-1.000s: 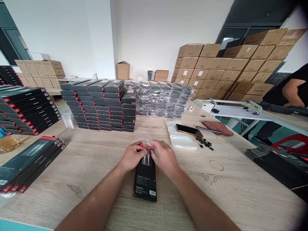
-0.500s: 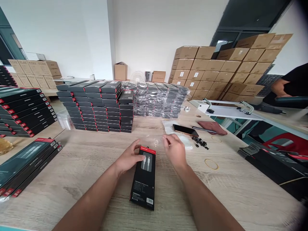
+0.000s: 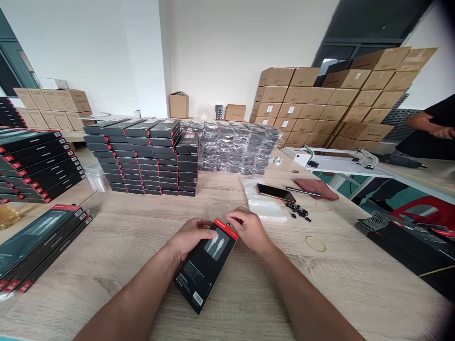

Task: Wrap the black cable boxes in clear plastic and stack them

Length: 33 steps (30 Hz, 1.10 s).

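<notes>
My left hand [image 3: 194,237] is closed around a black cable box [image 3: 208,267] with a red top edge and a picture of a white cable plug. The thumb lies on its front face; the other fingers are behind it. The box is tilted, its top pointing up and right. At that top end sits a small black hook [image 3: 228,225]. My right hand [image 3: 249,229] is beside the hook with thumb and forefinger pinched together; whatever lies between them is hidden. A pile of clear plastic bags [image 3: 265,206] lies beyond my right hand.
Stacked black boxes [image 3: 149,161] and plastic-wrapped ones [image 3: 234,147] stand at the back. More boxes [image 3: 39,246] lie at left. To the right are a phone [image 3: 276,192], small black hooks [image 3: 299,211], a rubber band [image 3: 315,244] and flat cartons [image 3: 401,251]. A person [image 3: 433,125] stands far right.
The box has turned, its top swinging right and its bottom left. My right hand has moved left and down to the box top. The clear film between my hands is out of sight.
</notes>
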Motion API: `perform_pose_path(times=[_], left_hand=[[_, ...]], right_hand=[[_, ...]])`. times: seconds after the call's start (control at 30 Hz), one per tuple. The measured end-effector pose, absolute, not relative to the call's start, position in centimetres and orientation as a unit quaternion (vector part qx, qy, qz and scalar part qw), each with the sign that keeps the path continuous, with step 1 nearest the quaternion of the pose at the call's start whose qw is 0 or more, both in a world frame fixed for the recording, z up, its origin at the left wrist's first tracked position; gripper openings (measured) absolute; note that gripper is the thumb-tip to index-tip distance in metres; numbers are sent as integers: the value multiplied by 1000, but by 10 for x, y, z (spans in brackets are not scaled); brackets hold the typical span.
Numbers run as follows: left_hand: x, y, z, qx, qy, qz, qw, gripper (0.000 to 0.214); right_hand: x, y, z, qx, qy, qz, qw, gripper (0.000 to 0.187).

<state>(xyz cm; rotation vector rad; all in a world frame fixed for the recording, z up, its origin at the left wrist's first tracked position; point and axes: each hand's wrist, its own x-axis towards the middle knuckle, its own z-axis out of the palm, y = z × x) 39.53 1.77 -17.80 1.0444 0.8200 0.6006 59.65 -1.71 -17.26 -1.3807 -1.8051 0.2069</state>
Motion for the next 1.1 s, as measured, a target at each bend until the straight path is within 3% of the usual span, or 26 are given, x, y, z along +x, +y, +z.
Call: perform_pose_path(times=[0.13, 0.23, 0.47, 0.9, 0.97, 1.1], left_hand=[[396, 17, -177, 528, 427, 362, 638, 69], [398, 16, -176, 564, 403, 395, 603, 65], [401, 15, -175, 525, 362, 376, 672, 66], [400, 19, -179, 517, 411, 371, 653, 50], [401, 19, -181, 511, 416, 371, 655, 51], [405, 20, -183, 498, 406, 387, 662, 46]], right_hand=[[597, -18, -171, -536, -730, 68, 418, 20], [595, -19, -169, -526, -736, 60, 423, 22], [587, -20, -169, -544, -701, 42, 458, 22], [587, -17, -179, -612, -671, 15, 418, 18], [592, -16, -180, -664, -632, 32, 397, 9], [597, -13, -184, -694, -587, 123, 398, 19]])
